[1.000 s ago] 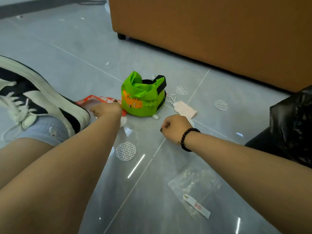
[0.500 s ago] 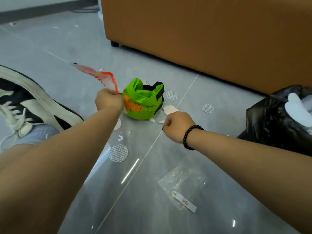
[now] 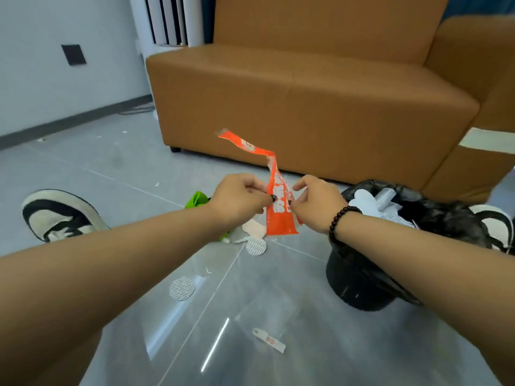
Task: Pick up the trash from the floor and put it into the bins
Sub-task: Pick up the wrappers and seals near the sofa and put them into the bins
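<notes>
Glossy grey tile floor before tan sofa, both hands' fingers pinching orange wrapper beside black bin.

Both hands pinch orange wrapper beside black bin.

Green bag mostly hidden behind left forearm.
</notes>
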